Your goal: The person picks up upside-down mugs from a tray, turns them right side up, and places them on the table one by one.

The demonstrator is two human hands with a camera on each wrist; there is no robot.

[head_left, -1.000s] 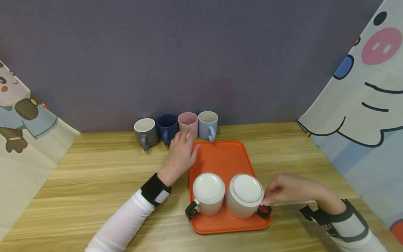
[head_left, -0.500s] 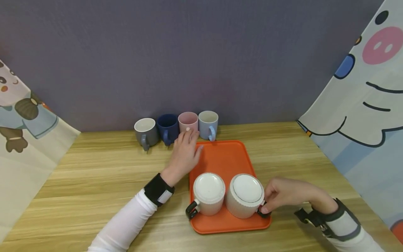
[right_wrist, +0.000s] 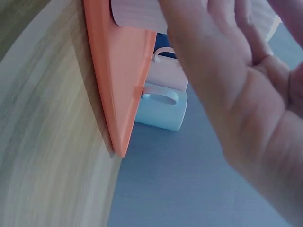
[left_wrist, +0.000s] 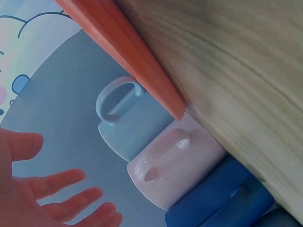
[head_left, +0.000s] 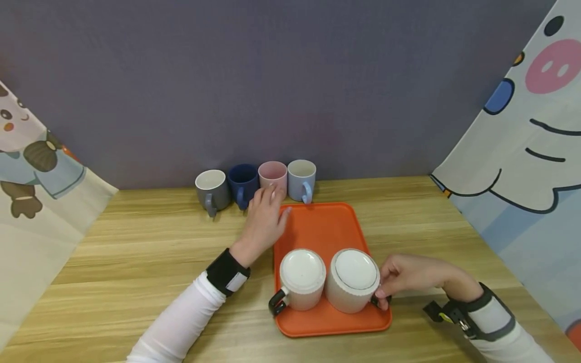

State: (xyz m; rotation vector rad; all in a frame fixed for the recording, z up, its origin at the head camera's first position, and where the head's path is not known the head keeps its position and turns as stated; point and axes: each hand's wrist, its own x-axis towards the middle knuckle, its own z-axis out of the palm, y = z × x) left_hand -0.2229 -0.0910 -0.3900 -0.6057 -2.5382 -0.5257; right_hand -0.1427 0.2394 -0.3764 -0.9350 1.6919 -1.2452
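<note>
My left hand (head_left: 260,222) reaches over the far left corner of the orange tray (head_left: 324,227), fingers extended and close to the pink mug (head_left: 273,171). The left wrist view shows those fingers spread, apart from the pink mug and its handle. Two white mugs stand upside down on the near half of the tray. The left white mug (head_left: 301,277) has its black handle pointing to the near left. With thumb and fingers, my right hand (head_left: 413,275) pinches the black handle of the right white mug (head_left: 349,282). In the right wrist view my palm hides most of that mug.
Along the back wall (head_left: 290,91) runs a row of upright mugs: a grey mug (head_left: 215,199), a navy mug (head_left: 242,181), the pink one and a light blue mug (head_left: 297,184). The tray's far edge lies just in front of them. Patterned cloths (head_left: 513,166) hang at both sides.
My right hand has shifted slightly nearer and its fingers have settled around the right white mug's handle. My left hand has moved a little right and back beside the pink mug.
</note>
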